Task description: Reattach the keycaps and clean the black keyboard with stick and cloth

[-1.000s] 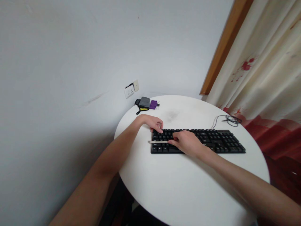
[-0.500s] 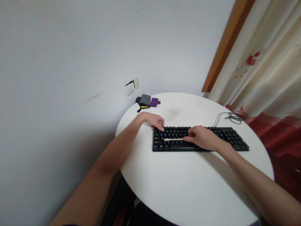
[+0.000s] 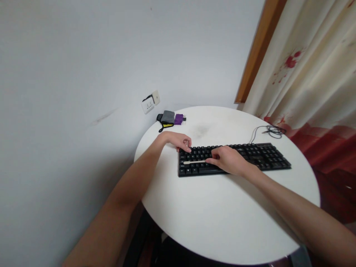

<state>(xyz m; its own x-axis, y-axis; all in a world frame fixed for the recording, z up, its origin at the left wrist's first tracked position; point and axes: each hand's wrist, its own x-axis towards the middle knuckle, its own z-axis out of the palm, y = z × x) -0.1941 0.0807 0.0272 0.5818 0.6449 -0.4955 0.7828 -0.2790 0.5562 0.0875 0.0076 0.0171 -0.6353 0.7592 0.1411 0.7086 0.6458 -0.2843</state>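
A black keyboard [image 3: 258,157] lies across the round white table [image 3: 222,215]. My right hand [image 3: 229,160] is closed on a thin pale stick [image 3: 194,162], which lies flat along the keys toward the keyboard's left end. My left hand [image 3: 180,141] rests at the keyboard's far left corner, fingers curled down onto the top edge, and it holds nothing that I can see.
The keyboard's cable [image 3: 268,130] coils at the table's right rear. A small grey, black and yellow pouch [image 3: 167,119] and a purple object [image 3: 178,119] lie by the wall under a wall socket [image 3: 148,104]. A cream curtain with red print [image 3: 311,74] hangs at right.
My right hand slid the stick right along the keys, then back left. My left hand has stayed at the keyboard's corner. The view has shifted slightly.
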